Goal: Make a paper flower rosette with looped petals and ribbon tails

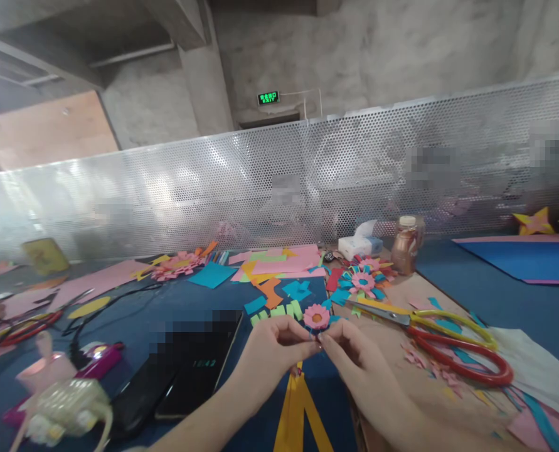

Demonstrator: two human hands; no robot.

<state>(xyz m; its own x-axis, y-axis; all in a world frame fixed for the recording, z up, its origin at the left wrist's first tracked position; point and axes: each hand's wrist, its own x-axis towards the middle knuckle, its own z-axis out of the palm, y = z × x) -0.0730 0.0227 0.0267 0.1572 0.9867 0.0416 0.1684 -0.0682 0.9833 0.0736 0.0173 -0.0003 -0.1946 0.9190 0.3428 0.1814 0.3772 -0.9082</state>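
My left hand (282,342) and my right hand (352,351) meet in the middle, each closed in a pinch. Thumbs and forefingers press together at the tips on something too small to make out; a hint of blue shows there. Right above the fingertips is a pink paper flower (317,317) with an orange centre. Whether the fingers touch it I cannot tell. Below my left fingers, yellow paper strips (291,414) spread toward me in a narrow V, their upper end partly hidden by the hand. Rolled light green paper strips (286,310) lie just beyond my left hand.
Scissors (453,345) with red and yellow handles lie on brown cardboard (392,376) at right. Two dark phones (197,370) are at left, near a pale cable (67,411). Behind stand a tissue box (360,246), a brown bottle (406,248) and a perforated metal screen (241,188).
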